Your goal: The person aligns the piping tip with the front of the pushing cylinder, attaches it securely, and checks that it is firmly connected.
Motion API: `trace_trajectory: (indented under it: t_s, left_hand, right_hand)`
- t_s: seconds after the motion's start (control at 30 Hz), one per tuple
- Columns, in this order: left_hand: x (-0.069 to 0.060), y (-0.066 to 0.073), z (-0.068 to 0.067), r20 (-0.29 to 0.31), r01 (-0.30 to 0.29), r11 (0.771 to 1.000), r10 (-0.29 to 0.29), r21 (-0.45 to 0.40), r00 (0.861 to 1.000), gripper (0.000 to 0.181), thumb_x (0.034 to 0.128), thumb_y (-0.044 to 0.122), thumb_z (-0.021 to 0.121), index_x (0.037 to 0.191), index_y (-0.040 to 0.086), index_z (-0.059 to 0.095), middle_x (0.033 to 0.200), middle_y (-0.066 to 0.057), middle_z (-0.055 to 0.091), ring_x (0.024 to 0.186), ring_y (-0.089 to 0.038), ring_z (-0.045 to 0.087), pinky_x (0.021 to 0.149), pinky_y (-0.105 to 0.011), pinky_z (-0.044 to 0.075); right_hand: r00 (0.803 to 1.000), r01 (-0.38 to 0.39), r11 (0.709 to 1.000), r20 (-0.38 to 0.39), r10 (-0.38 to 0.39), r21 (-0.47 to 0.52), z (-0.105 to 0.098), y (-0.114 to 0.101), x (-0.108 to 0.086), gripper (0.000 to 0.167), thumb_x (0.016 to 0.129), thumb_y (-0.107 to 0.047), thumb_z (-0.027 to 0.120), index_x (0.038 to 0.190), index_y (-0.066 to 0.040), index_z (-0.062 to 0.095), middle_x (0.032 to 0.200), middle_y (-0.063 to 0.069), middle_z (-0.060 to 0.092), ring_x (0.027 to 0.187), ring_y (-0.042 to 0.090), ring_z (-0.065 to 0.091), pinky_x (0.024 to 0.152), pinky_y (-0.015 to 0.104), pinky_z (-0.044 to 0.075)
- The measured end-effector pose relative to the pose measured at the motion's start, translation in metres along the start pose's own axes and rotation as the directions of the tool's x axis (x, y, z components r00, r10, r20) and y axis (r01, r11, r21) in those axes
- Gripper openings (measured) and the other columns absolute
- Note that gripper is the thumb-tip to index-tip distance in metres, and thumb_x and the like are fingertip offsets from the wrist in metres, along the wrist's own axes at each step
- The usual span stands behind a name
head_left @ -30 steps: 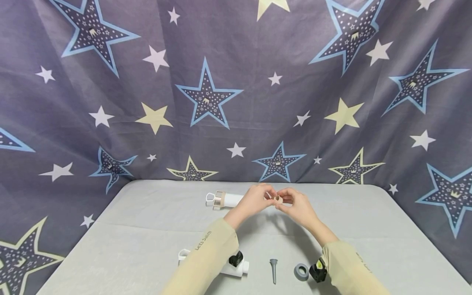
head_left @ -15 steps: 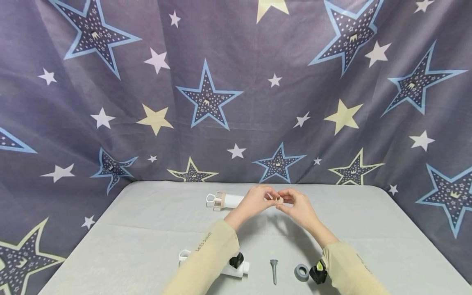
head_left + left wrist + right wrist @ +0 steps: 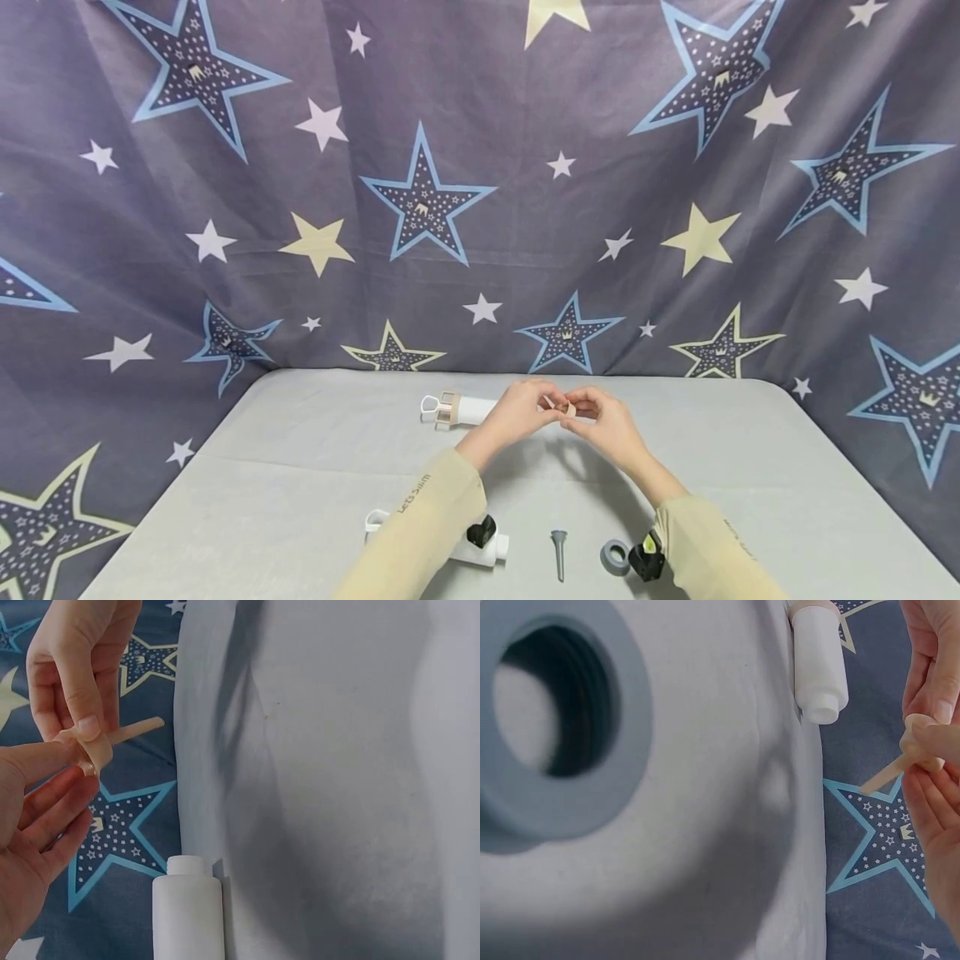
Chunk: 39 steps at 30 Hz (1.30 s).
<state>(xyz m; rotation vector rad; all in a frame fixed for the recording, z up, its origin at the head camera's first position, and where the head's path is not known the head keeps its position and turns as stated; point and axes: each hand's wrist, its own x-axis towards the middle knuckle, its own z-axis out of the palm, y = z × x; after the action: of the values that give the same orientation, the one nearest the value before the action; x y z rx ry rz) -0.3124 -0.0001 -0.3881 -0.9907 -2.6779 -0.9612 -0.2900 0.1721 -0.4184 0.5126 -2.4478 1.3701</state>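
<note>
Both hands meet above the far side of the table, holding a small beige ring-shaped piece [image 3: 571,410] with a thin stem. My left hand [image 3: 519,410] pinches it from the left. From the right, my right hand [image 3: 606,422] pinches the ring's edge between thumb and fingers. In the left wrist view the stem [image 3: 139,730] sticks out from the beige band. The right wrist view shows the same stem [image 3: 885,775] slanting away from the fingers. Just behind the left hand lies a white bottle [image 3: 474,409], with a beige collar [image 3: 444,410] at its left end.
A second white bottle [image 3: 474,553] lies near the front, partly behind the left sleeve. A grey tapered peg [image 3: 558,553] and a grey ring [image 3: 607,563] lie to its right. The ring is beside the right wrist's black camera [image 3: 647,558]. A star-patterned curtain [image 3: 420,292] hangs behind the table.
The beige piece turns slightly between the fingertips, its opening angled differently than before. Both hands stay in nearly the same place.
</note>
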Motion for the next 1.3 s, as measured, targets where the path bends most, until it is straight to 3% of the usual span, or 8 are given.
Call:
trace_trajectory:
  t_s: [0.3, 0.6, 1.3]
  left_hand:
    - [0.0, -0.002, -0.004, 0.019, 0.022, 0.999, -0.022, 0.025, 1.0, 0.018, 0.08, 0.024, 0.068, 0.095, 0.013, 0.068, 0.095, 0.002, 0.066, 0.078, -0.007, 0.061, 0.069, -0.014, 0.045]
    - [-0.003, -0.01, -0.014, 0.037, 0.012, 0.999, -0.014, 0.047, 0.999, 0.015, 0.0809, 0.016, 0.067, 0.095, 0.011, 0.067, 0.095, 0.0, 0.066, 0.083, -0.016, 0.063, 0.071, -0.018, 0.046]
    - [-0.015, -0.04, -0.031, 0.027, 0.044, 0.982, -0.049, 0.183, 0.998, 0.024, 0.0761, 0.014, 0.069, 0.1, 0.011, 0.066, 0.095, -0.001, 0.062, 0.092, -0.019, 0.059, 0.081, -0.029, 0.046]
  right_hand:
    - [0.999, -0.03, 0.999, 0.02, 0.03, 0.025, 0.002, -0.001, 0.001, 0.034, 0.073, -0.011, 0.074, 0.103, -0.004, 0.061, 0.101, 0.013, 0.066, 0.091, 0.026, 0.065, 0.08, 0.036, 0.052]
    - [0.997, -0.076, 0.996, 0.012, 0.076, 0.035, 0.002, 0.003, 0.001, 0.033, 0.072, -0.006, 0.074, 0.102, 0.0, 0.062, 0.099, 0.015, 0.066, 0.089, 0.026, 0.065, 0.079, 0.029, 0.052]
    - [0.995, -0.083, 0.996, 0.05, 0.083, -0.014, 0.001, 0.009, 0.001, 0.034, 0.073, -0.007, 0.073, 0.104, -0.002, 0.062, 0.098, 0.011, 0.066, 0.088, 0.022, 0.065, 0.08, 0.027, 0.051]
